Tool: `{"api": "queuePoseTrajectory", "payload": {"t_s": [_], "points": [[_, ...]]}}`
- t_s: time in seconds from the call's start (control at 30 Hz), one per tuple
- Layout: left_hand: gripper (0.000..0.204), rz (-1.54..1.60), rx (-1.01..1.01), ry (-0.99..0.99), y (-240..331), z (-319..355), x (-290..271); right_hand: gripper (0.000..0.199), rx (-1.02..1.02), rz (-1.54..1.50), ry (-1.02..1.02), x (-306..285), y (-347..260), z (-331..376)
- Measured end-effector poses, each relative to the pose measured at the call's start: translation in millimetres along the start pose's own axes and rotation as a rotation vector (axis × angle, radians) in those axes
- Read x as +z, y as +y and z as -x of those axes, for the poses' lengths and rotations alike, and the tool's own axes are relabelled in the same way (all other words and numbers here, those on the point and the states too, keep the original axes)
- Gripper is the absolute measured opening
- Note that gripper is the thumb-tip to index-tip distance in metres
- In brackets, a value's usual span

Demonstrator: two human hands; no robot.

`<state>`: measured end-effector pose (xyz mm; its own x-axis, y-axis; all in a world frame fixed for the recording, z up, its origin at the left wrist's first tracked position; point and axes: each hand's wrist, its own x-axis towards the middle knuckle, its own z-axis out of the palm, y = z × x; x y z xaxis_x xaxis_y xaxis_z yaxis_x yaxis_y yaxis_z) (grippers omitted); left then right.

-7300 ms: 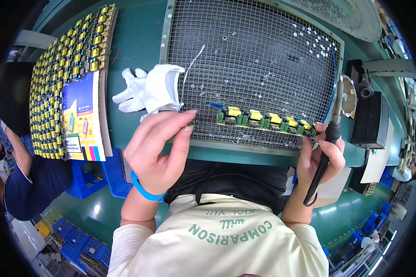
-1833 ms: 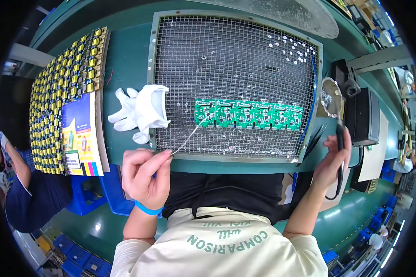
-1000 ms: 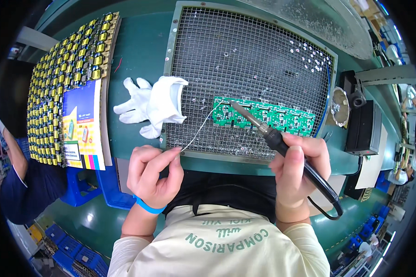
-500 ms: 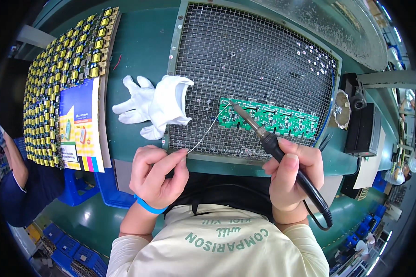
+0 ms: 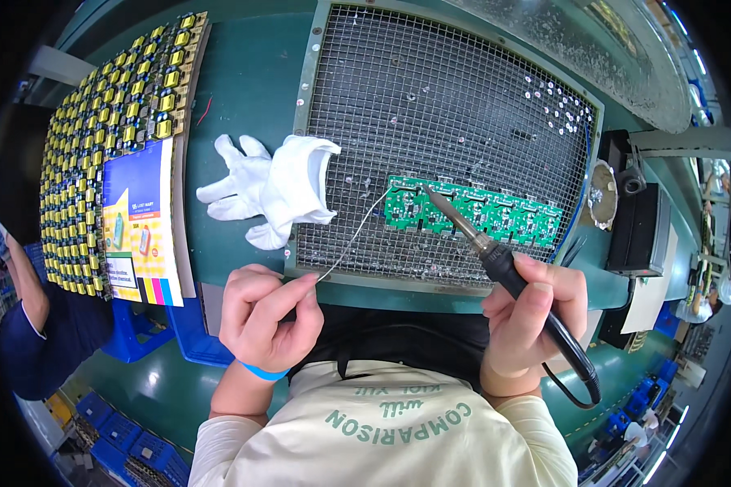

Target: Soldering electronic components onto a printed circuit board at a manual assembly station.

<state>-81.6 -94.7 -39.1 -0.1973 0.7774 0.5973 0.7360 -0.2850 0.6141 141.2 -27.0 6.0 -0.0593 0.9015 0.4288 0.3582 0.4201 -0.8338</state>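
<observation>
While the right hand (image 5: 536, 312) wraps its grip around the black handle of a soldering iron (image 5: 499, 264), the left hand (image 5: 272, 321) has thumb and forefinger pinching a thin silvery wire (image 5: 361, 227). Between the two, at centre right of the frame, lies a green circuit board strip (image 5: 475, 209), its long axis running left to right and sloping slightly down toward the right. The right hand is the nearer one: from its grip the strip lies up and a little left, and the iron slants that way, its tip over the strip's upper left part; contact cannot be told. From the left grip, the strip lies up and well to the right, the wire's far end reaching its left end.

Beneath the strip spreads a framed wire mesh (image 5: 447, 122), with a white glove (image 5: 272, 187) overlapping its left edge and resting partly on the green tabletop (image 5: 240, 89). Yellow-topped boards (image 5: 114, 138) fill the upper left.
</observation>
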Motion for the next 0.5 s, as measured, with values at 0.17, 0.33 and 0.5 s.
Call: {"api": "queuePoseTrajectory", "payload": {"t_s": [0.17,0.33,0.5], "points": [[0.028,0.002,0.017,-0.018,-0.5,-0.7,3.2,0.031,0.013,-0.022,-0.006,1.4,2.0,-2.3],[0.029,0.002,0.024,-0.029,0.4,-3.9,6.8,0.031,0.037,-0.056,-0.018,3.8,1.4,-3.0],[0.029,0.013,0.003,-0.041,2.1,-4.8,7.3,0.030,0.062,-0.034,-0.020,4.8,-0.8,-5.2]]}}
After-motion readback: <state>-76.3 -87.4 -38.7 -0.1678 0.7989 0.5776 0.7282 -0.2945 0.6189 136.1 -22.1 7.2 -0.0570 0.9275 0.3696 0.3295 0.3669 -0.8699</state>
